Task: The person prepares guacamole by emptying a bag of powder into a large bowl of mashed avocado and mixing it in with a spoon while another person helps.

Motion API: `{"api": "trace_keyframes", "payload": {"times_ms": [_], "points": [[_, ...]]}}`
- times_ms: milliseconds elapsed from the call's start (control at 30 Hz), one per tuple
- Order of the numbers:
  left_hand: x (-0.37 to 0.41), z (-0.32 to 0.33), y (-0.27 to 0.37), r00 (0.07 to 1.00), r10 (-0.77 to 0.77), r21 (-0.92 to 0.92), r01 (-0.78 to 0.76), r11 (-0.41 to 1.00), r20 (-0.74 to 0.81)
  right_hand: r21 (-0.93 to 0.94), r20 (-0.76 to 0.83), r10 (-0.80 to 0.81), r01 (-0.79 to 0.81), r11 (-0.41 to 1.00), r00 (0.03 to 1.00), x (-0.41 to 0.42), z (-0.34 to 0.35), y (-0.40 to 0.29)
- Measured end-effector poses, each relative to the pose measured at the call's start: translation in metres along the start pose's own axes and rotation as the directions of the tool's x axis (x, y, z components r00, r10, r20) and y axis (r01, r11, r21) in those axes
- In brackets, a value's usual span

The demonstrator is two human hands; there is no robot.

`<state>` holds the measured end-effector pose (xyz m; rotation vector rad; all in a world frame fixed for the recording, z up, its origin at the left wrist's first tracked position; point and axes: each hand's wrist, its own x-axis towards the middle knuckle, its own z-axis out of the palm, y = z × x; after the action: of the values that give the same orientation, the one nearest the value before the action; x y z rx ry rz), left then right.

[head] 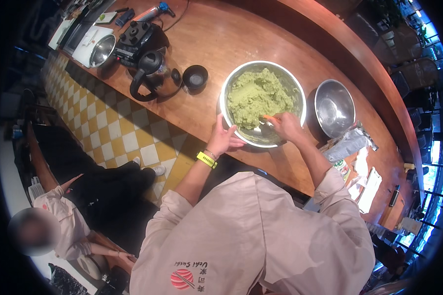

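Note:
A large steel mixing bowl (300,105) stands on the wooden counter before me, holding a thick mass of green paste (258,92). My left hand (223,137) steadies the bowl at its near left side, thumb at the rim and fingers along the outside. In my right hand (288,127) is a utensil with an orange handle (271,118), reaching inside the near part of the bowl. Its working end is mostly hidden by the paste and my hand, so its exact kind is unclear. Some bare metal shows near the bowl's bottom.
Right of the bowl are a smaller steel bowl (334,108) and a crumpled silver foil packet (347,145). To the left stand a small black bowl (195,77), a blender jug (157,73) and its black base (138,40). Another person (64,221) works behind at lower left.

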<state>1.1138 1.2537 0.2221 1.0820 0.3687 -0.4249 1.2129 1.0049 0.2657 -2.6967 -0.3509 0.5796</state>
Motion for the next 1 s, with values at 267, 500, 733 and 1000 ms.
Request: {"api": "trace_keyframes", "payload": {"times_ms": [267, 500, 733, 1000], "points": [[0.005, -0.006, -0.010, 1.000, 0.015, -0.021, -0.015, 1.000, 0.021, 0.080, -0.073, 0.091, -0.085, 0.993, 0.993, -0.001, -0.012, 0.006], [0.004, -0.003, -0.007, 0.999, 0.029, -0.003, -0.029, 1.000, 0.015, 0.085, -0.109, 0.074, -0.065, 0.994, 0.991, 0.005, -0.042, -0.003], [0.003, -0.001, -0.007, 1.000, 0.016, 0.011, -0.016, 1.000, 0.017, -0.198, -0.224, -0.017, -0.028, 0.980, 0.974, 0.019, -0.060, 0.019], [0.000, -0.002, -0.005, 1.000, 0.028, 0.002, -0.028, 1.000, 0.012, 0.216, -0.092, 0.184, -0.161, 0.963, 0.979, 0.040, -0.062, 0.034]]}}
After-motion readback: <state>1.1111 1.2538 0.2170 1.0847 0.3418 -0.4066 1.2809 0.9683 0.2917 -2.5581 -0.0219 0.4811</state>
